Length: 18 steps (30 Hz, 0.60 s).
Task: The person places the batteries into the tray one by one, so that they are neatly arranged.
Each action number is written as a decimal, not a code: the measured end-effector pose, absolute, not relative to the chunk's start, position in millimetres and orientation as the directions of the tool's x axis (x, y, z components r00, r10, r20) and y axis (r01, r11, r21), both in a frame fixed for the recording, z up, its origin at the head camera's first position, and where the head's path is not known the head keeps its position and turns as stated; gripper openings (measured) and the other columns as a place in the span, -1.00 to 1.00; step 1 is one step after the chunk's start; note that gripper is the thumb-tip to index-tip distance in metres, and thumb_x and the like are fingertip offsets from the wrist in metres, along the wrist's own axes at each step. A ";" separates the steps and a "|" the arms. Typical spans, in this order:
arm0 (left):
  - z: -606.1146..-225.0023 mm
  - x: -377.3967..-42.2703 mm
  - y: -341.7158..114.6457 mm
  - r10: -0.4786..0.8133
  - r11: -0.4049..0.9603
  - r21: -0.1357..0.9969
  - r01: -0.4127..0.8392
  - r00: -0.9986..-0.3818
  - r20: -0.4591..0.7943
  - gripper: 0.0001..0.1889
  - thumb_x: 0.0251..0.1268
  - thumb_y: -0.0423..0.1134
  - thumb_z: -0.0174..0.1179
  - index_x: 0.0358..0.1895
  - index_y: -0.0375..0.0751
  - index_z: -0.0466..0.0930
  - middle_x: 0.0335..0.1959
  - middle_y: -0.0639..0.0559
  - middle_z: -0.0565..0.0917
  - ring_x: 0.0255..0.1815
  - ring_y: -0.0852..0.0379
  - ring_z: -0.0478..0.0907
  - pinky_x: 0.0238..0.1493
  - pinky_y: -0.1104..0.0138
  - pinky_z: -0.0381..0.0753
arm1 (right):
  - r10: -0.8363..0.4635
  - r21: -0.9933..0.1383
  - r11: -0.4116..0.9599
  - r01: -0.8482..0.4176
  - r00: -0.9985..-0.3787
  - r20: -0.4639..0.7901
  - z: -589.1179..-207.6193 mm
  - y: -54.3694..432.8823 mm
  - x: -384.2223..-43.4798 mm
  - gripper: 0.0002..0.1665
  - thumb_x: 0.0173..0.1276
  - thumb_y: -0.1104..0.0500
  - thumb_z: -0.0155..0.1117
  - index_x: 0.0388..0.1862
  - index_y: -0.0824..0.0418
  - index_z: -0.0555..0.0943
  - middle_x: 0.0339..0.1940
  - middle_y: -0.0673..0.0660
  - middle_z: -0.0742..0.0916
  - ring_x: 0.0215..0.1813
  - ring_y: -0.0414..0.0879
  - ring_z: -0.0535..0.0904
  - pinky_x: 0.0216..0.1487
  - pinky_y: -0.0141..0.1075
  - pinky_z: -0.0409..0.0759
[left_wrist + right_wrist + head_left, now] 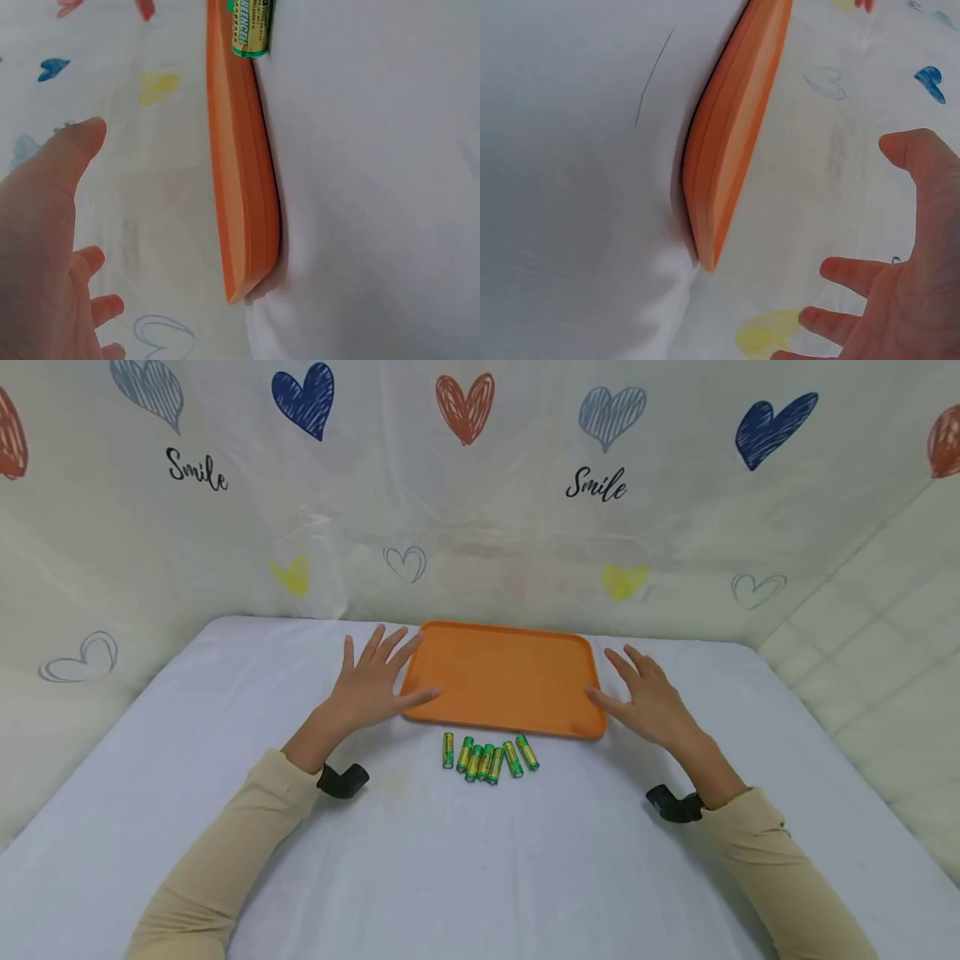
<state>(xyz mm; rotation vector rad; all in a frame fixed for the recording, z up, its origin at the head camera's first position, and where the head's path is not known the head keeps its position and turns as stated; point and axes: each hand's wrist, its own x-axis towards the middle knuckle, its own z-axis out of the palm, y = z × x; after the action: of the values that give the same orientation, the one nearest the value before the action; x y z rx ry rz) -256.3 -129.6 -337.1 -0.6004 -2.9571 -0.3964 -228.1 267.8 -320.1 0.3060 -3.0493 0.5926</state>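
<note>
An orange rectangular tray lies flat near the table's far edge, with nothing on it. Just in front of it, several green and gold batteries form a loose row on the cloth. Over the tray's left end my left hand hovers with fingers spread and the thumb above the rim. At the opposite end, my right hand is spread too, its thumb overlapping the right rim in the head view. Both hands hold nothing. One battery shows beside the tray wall in the left wrist view.
A white cloth covers the table. Behind it hangs a pale curtain printed with hearts and the word Smile. Each wrist wears a black camera, the left camera and the right camera.
</note>
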 end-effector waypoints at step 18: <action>-351.9 -253.4 -128.4 0.435 0.815 0.252 0.522 -0.838 0.329 -0.22 0.29 0.27 0.13 0.49 0.02 0.17 0.36 -0.15 0.33 0.36 -0.17 0.26 0.29 -0.10 0.29 | -0.209 -0.559 0.794 -0.237 -0.971 0.115 -336.4 268.1 -228.9 -0.08 0.31 -0.06 0.34 0.47 0.35 0.20 0.44 0.43 0.24 0.42 0.36 0.18 0.30 0.26 0.29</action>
<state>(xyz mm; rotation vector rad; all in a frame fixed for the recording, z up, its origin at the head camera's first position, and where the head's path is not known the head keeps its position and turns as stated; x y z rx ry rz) -253.4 -128.4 -351.9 -0.7370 -2.7439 -0.4891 -228.9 268.1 -336.4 0.3645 -2.9304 0.9231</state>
